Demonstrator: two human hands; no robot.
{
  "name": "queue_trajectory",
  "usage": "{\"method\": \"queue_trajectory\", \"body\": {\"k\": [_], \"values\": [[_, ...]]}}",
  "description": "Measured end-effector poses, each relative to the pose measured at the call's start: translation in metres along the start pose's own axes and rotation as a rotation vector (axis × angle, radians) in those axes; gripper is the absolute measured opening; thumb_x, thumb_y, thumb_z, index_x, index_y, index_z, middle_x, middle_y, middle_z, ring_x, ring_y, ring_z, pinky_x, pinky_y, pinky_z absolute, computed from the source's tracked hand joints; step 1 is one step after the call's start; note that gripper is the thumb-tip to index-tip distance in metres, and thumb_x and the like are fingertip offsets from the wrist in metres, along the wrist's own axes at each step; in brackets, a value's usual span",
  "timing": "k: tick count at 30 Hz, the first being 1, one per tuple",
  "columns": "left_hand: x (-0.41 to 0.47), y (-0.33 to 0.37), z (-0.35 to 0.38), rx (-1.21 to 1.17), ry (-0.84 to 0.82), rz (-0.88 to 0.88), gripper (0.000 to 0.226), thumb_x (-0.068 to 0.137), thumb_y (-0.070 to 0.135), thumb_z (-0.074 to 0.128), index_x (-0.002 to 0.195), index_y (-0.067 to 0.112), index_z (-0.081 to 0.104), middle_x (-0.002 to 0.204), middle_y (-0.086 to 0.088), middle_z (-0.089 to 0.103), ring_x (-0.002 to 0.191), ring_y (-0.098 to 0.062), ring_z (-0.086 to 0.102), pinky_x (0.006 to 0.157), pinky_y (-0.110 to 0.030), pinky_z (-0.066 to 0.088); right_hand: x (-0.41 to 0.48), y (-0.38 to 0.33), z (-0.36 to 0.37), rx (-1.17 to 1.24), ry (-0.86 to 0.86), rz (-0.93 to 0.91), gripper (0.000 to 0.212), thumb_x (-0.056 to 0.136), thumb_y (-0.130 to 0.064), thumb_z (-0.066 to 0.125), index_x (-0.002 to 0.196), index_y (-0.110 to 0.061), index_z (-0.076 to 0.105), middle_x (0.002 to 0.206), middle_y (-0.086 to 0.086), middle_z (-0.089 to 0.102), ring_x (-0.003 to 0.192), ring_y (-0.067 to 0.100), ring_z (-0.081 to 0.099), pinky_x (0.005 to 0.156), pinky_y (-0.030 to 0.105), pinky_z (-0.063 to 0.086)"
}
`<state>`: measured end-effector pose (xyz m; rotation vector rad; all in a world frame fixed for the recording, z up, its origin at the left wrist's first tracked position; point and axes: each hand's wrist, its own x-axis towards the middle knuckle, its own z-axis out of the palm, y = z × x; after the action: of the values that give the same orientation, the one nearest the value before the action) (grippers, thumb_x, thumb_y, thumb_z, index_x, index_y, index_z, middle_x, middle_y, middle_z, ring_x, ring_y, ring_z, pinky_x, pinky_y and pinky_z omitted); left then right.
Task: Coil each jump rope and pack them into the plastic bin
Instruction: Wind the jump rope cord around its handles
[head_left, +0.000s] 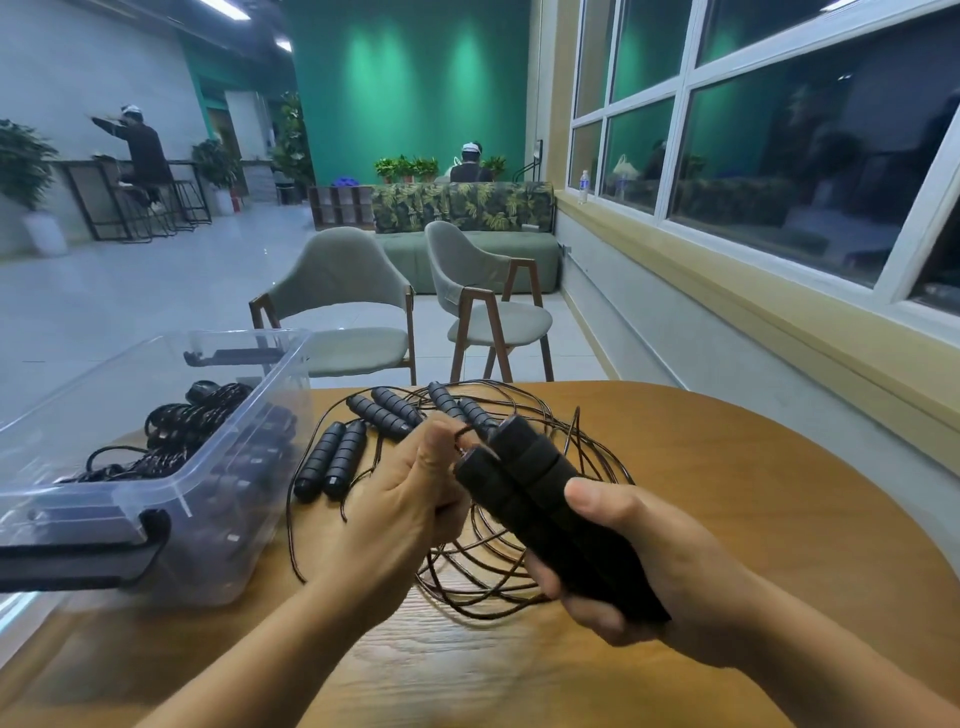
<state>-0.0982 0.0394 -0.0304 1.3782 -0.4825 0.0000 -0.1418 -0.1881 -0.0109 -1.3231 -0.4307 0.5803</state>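
The person's right hand (623, 566) is clenched round a pair of black foam jump-rope handles (535, 488). It holds them side by side, tilted up and away over the round wooden bench (727, 467). The left hand (410, 499) is curled just beside them, thumb and fingers pinching a thin dark cord (460, 432) close to the handle tops. Beneath both hands, loose overlapping loops of dark cord (493, 566) lie spread on the bench, though I cannot tell which loop belongs to which rope. Further back, three more pairs of black foam handles (332, 460) rest on the wood, each pair side by side among the loops. At the left edge of the bench stands a clear plastic bin with black latches (171, 499), open at the top. Inside it lie coiled black ropes (192, 421). Beyond the bench stand two pale green chairs with wooden legs (343, 291).
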Motion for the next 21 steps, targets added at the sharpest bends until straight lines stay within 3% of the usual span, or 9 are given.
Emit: {"method": "queue_trajectory", "body": {"k": [3, 5, 7, 10, 13, 16, 18, 20, 21], "values": [[-0.005, -0.002, 0.014, -0.109, 0.057, -0.035, 0.059, 0.100, 0.063, 0.048, 0.094, 0.006, 0.061, 0.066, -0.010, 0.017, 0.057, -0.022, 0.015, 0.053, -0.036, 0.014, 0.001, 0.002, 0.005, 0.208, -0.076, 0.004, 0.058, 0.092, -0.061, 0.071, 0.134, -0.022, 0.067, 0.093, 0.014, 0.060, 0.054, 0.012, 0.051, 0.044, 0.022, 0.032], [-0.008, -0.004, 0.024, -0.093, 0.090, -0.043, 0.051, 0.100, 0.056, 0.047, 0.087, 0.008, 0.059, 0.066, -0.015, 0.017, 0.058, -0.030, 0.014, 0.054, -0.035, 0.017, 0.003, 0.005, 0.009, 0.261, -0.083, -0.023, 0.057, 0.095, -0.061, 0.068, 0.136, -0.022, 0.066, 0.093, 0.014, 0.059, 0.054, 0.012, 0.050, 0.045, 0.026, 0.027], [-0.012, -0.009, 0.029, 0.009, 0.107, -0.044, 0.056, 0.102, 0.051, 0.043, 0.092, -0.005, 0.047, 0.067, -0.026, 0.026, 0.059, -0.036, 0.021, 0.051, -0.033, 0.022, 0.005, 0.007, 0.014, 0.229, -0.041, -0.056, 0.053, 0.095, -0.060, 0.065, 0.132, -0.023, 0.067, 0.093, 0.014, 0.059, 0.055, 0.014, 0.049, 0.047, 0.030, 0.025], [-0.013, -0.011, 0.031, 0.316, 0.095, 0.000, 0.050, 0.108, 0.044, 0.036, 0.087, 0.001, 0.052, 0.062, -0.018, 0.047, 0.055, -0.027, 0.044, 0.048, -0.027, 0.039, 0.010, 0.010, 0.016, 0.093, 0.109, -0.108, 0.046, 0.091, -0.058, 0.059, 0.124, -0.028, 0.068, 0.092, 0.017, 0.060, 0.058, 0.019, 0.047, 0.049, 0.031, 0.028], [-0.014, -0.018, 0.028, 0.609, 0.030, -0.010, 0.037, 0.111, 0.039, 0.039, 0.087, 0.018, 0.057, 0.063, -0.006, 0.063, 0.054, -0.015, 0.059, 0.054, -0.040, 0.051, 0.012, 0.011, 0.018, -0.101, 0.245, -0.159, 0.027, 0.092, -0.047, 0.059, 0.117, -0.039, 0.061, 0.088, 0.014, 0.067, 0.060, 0.028, 0.048, 0.052, 0.034, 0.035], [-0.011, -0.024, 0.027, 0.777, -0.003, -0.135, 0.019, 0.106, 0.032, 0.048, 0.091, 0.031, 0.060, 0.069, -0.001, 0.068, 0.065, -0.016, 0.068, 0.063, -0.041, 0.060, 0.009, 0.010, 0.022, -0.475, 0.379, -0.169, 0.032, 0.093, -0.046, 0.058, 0.123, -0.049, 0.049, 0.086, 0.000, 0.071, 0.066, 0.016, 0.062, 0.060, 0.033, 0.048], [-0.001, -0.033, 0.027, 0.879, -0.071, -0.300, 0.018, 0.106, 0.024, 0.054, 0.089, 0.026, 0.060, 0.064, 0.003, 0.064, 0.075, -0.018, 0.073, 0.060, -0.027, 0.058, 0.005, 0.009, 0.021, -0.684, 0.418, -0.196, 0.037, 0.092, -0.051, 0.061, 0.127, -0.052, 0.049, 0.098, -0.005, 0.073, 0.084, 0.016, 0.069, 0.075, 0.038, 0.057], [0.006, -0.041, 0.026, 0.965, -0.124, -0.444, 0.017, 0.106, 0.018, 0.053, 0.100, 0.012, 0.067, 0.062, 0.008, 0.059, 0.082, -0.020, 0.075, 0.057, -0.016, 0.050, 0.003, 0.008, 0.020, -0.807, 0.432, -0.229, 0.038, 0.093, -0.051, 0.067, 0.128, -0.048, 0.054, 0.098, -0.012, 0.070, 0.085, 0.018, 0.068, 0.076, 0.039, 0.057], [0.007, -0.044, 0.024, 0.988, -0.137, -0.434, 0.020, 0.106, 0.018, 0.052, 0.107, 0.008, 0.069, 0.062, 0.008, 0.060, 0.083, -0.019, 0.075, 0.059, -0.017, 0.052, 0.003, 0.008, 0.020, -0.859, 0.445, -0.245, 0.038, 0.094, -0.049, 0.071, 0.128, -0.046, 0.056, 0.097, -0.015, 0.069, 0.084, 0.017, 0.067, 0.073, 0.038, 0.056]]}}
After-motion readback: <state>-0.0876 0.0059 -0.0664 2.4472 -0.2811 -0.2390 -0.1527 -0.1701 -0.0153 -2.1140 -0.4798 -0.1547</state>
